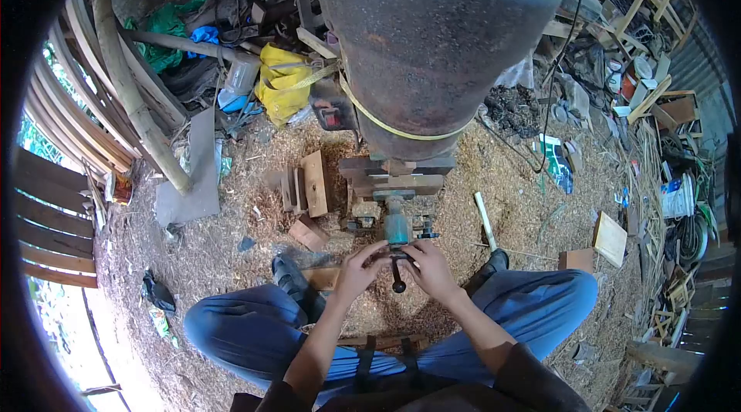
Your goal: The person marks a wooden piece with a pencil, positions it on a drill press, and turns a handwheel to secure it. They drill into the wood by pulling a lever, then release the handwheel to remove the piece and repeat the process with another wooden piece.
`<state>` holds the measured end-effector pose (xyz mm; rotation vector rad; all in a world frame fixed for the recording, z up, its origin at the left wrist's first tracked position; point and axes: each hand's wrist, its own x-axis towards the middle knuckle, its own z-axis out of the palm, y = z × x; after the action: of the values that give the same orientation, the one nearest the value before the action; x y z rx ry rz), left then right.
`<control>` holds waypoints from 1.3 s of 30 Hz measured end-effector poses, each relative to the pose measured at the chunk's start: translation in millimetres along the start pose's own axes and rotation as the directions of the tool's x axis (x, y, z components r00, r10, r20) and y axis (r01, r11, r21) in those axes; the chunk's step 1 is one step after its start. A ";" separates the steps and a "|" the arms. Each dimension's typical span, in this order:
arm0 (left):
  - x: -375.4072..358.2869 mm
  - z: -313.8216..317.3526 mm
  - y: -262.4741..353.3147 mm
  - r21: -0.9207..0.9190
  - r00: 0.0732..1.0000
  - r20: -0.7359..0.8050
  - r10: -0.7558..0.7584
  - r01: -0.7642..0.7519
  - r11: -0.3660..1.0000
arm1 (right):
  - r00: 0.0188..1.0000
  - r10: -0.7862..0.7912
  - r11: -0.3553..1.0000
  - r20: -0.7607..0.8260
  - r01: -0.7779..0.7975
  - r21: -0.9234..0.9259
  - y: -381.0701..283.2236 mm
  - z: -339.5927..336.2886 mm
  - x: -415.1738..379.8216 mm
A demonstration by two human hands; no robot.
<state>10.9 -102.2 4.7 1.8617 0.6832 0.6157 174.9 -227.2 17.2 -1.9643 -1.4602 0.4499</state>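
Observation:
Both of my hands meet at the front of a metal bench vise with a worn green body (396, 228). My left hand (364, 267) curls in from the left, and my right hand (429, 267) curls in from the right. Their fingers close around the dark vise handle (397, 265), partly hiding it. A black ball knob on the handle's end points down toward me, below my fingertips. Behind the green part, the vise jaws (397, 183) lie beneath a large, worn dark metal machine housing (432, 42).
Wood blocks (314, 183) lie left of the vise on sawdust. A pale stick (485, 219) lies to the right, with a light wood block (610, 239) farther out. A yellow sack (282, 86) sits behind. A power cord (549, 88) hangs beside the machine. Bamboo poles (131, 80) lean at left.

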 end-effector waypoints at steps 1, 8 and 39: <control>0.9 2.7 -7.5 0.001 1.000 -0.003 0.003 -0.003 1.000 | 0.999 0.004 0.998 0.040 -0.007 0.065 6.4 1.3 -0.4; 0.7 -3.4 -1.3 -0.100 0.998 -0.006 -0.061 0.060 0.993 | 0.995 -0.079 0.979 -0.061 0.090 0.183 -6.9 -20.7 7.0; 41.4 14.4 -12.2 0.012 0.994 -0.077 -0.076 0.077 0.997 | 0.990 0.067 0.966 -0.125 -0.033 0.257 11.3 -21.2 36.6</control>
<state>47.9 -78.6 -7.4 1.8248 0.8074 0.6358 207.8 -200.9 28.9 -1.7933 -1.2080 0.4930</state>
